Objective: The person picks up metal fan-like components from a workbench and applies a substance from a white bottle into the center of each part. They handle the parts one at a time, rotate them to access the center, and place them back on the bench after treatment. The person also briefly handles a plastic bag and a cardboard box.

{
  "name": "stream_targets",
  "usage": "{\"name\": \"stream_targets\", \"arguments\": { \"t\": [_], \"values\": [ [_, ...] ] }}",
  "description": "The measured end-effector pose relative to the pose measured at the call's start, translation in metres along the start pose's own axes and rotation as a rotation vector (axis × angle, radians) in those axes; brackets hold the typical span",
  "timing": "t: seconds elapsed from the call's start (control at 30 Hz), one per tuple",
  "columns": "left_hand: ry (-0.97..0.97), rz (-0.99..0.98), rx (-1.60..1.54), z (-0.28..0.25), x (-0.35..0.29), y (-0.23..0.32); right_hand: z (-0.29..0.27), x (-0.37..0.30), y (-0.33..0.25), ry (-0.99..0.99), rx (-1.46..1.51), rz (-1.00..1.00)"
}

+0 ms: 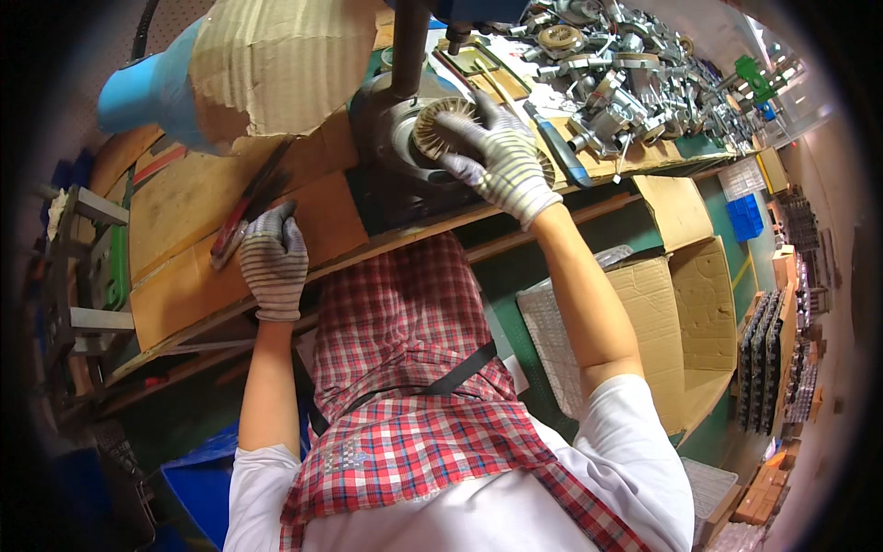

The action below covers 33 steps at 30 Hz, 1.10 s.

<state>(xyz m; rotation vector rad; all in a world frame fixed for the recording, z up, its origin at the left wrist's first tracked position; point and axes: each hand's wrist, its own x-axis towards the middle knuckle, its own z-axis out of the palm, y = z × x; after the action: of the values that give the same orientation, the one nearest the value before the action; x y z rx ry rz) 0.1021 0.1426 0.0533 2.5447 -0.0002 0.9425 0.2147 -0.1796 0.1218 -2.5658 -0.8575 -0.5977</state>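
Finned ring (430, 135) pinched in right hand (504, 158), near shallow tray (515, 81) with pale stick (491, 78) across it.

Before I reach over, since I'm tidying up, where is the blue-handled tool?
In the head view, the blue-handled tool lies upper right of centre, between the right hand and the metal parts heap.

text: none legible | numbers: none legible | signs: none legible | labels: small pale patch (345, 458) on the red checked apron (432, 442), any marking on it too small to read
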Motion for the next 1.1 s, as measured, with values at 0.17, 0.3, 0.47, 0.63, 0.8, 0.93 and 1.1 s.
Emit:
{"name": "stream_targets", "arguments": {
  "t": [0.17,0.3,0.47,0.63,0.8,0.93,1.1],
  "values": [
    [0.007,-0.003,-0.038,0.003,0.0,-0.002,0.013,-0.009,-0.017,-0.001,-0.166,-0.096],
    [0.012,-0.008,-0.008,0.001,-0.001,-0.001,0.007,-0.035,0.013,0.372,-0.042,0.285],
    [0.022,0.024,-0.01,-0.002,0.002,0.004,0.013,-0.076,0.063,-0.076,-0.14,0.536],
    [0.042,0.012,-0.041,0.001,-0.001,-0.003,-0.003,-0.077,0.072,-0.143,-0.11,0.355],
    [0.084,-0.013,-0.096,0.001,0.0,-0.002,0.003,-0.076,0.069,0.029,-0.181,0.414],
    [0.089,0.018,-0.1,0.003,0.0,-0.005,0.011,-0.076,0.06,0.436,0.511,0.623],
    [0.072,-0.003,-0.09,0.002,-0.004,-0.007,-0.002,-0.03,-0.036,0.814,0.754,0.565]
  ]
}}
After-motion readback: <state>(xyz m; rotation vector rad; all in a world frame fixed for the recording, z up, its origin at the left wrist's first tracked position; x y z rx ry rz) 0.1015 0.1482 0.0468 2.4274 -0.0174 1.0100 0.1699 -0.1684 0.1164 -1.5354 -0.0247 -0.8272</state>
